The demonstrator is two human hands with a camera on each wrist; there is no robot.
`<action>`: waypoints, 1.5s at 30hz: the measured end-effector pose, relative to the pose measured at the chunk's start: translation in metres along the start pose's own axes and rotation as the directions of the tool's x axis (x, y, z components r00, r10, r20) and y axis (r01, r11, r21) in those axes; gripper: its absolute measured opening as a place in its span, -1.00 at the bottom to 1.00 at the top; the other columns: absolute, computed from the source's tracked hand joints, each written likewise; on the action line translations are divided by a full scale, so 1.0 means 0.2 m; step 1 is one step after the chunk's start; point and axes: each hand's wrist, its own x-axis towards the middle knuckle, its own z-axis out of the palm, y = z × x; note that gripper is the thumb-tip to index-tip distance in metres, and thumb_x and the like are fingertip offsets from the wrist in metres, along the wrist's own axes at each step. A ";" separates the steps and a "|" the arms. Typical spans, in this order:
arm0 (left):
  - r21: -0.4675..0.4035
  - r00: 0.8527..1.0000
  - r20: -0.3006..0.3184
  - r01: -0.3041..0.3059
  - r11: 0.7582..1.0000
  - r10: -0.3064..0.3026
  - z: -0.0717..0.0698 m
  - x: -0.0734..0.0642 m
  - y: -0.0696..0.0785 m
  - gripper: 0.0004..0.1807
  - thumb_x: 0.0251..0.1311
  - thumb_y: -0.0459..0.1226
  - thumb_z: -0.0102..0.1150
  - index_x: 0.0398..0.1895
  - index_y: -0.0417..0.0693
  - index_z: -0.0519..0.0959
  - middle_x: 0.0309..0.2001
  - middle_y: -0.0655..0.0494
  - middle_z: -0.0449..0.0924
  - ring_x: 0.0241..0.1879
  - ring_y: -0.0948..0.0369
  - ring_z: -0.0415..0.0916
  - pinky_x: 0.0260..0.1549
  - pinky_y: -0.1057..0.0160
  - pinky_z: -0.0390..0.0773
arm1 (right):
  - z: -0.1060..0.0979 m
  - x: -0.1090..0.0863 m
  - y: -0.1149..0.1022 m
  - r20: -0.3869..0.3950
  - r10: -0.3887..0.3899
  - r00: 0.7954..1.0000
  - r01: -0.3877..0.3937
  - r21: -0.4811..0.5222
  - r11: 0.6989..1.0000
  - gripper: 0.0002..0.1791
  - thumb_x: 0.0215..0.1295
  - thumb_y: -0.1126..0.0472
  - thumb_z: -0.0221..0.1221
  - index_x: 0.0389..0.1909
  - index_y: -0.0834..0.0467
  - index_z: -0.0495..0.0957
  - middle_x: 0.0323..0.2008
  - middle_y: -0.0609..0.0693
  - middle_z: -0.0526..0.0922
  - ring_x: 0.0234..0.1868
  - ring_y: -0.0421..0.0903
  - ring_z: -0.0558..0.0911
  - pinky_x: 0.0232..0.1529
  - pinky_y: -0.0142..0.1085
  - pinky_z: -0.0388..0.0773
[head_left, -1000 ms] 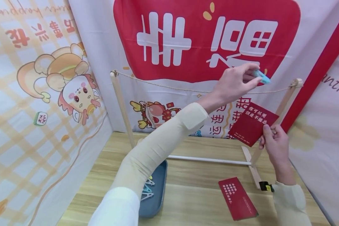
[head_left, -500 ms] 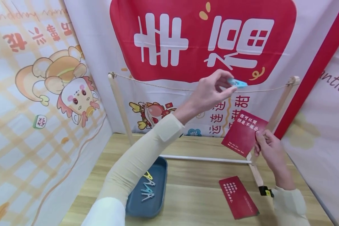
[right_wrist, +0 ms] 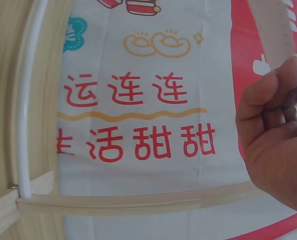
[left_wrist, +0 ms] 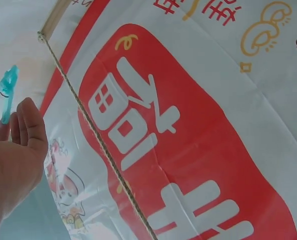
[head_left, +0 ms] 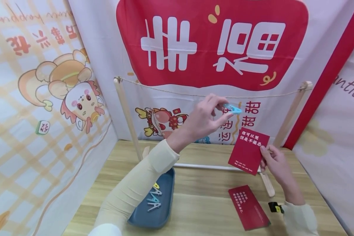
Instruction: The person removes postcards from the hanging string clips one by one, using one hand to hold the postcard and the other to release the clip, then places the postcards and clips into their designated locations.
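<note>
In the head view my left hand (head_left: 205, 116) pinches a light-blue clothespin (head_left: 233, 109) between thumb and fingers, just under the sagging twine (head_left: 171, 92). The left wrist view has this clothespin (left_wrist: 9, 90) at its left edge, apart from the twine (left_wrist: 103, 150). Lower and to the right, my right hand (head_left: 275, 162) grips a red card (head_left: 247, 152) with white writing by its right edge, thumb on the front. The right wrist view catches the card's pale back (right_wrist: 274, 30). Another red card (head_left: 249, 208) lies on the table below.
A wooden post (head_left: 127, 118) on the left and another (head_left: 290, 114) on the right carry the twine. A white rod (head_left: 215, 167) joins them low down. The blue tray (head_left: 153, 223) at front left contains several clothespins (head_left: 154, 199). A black-and-yellow object (head_left: 275, 207) is beside the right wrist.
My left hand has come left and down with the clothespin, from above the twine's right end to below it. My right hand has brought the card left and lower.
</note>
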 end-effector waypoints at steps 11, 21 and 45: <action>0.017 0.994 0.025 0.103 0.995 -0.103 -0.07 -0.18 -0.06 -0.48 0.20 -0.24 0.33 0.21 -0.20 0.44 -0.05 -0.05 0.46 -0.16 0.22 0.50 -0.24 0.35 0.64 | 0.04 -0.07 0.07 0.077 0.071 0.995 -0.063 -0.099 0.993 -0.60 0.54 0.00 -0.10 -0.33 0.27 0.31 -0.66 -0.07 0.52 -0.63 -0.02 0.57 -0.54 -0.25 0.59; 0.041 0.980 0.070 0.182 0.982 -0.185 -0.15 -0.39 -0.11 -0.59 0.21 -0.29 0.31 0.11 -0.19 0.50 -0.04 -0.03 0.46 -0.19 0.21 0.54 -0.23 0.43 0.63 | 0.07 -0.13 0.16 0.172 0.122 0.977 -0.117 -0.041 0.992 -0.60 0.56 0.01 -0.11 -0.34 0.28 0.31 -0.67 -0.04 0.51 -0.64 -0.07 0.55 -0.55 -0.21 0.59; 0.091 0.860 0.170 0.473 0.876 -0.482 -0.27 -0.87 -0.25 -0.69 0.19 -0.28 0.29 -0.02 -0.08 0.49 -0.20 0.08 0.68 -0.28 0.24 0.65 -0.32 0.31 0.64 | 0.05 -0.27 0.34 0.470 0.283 0.836 -0.258 -0.119 0.959 -0.58 0.55 0.02 -0.08 -0.26 0.34 0.39 -0.61 -0.07 0.48 -0.58 -0.19 0.54 -0.49 -0.25 0.60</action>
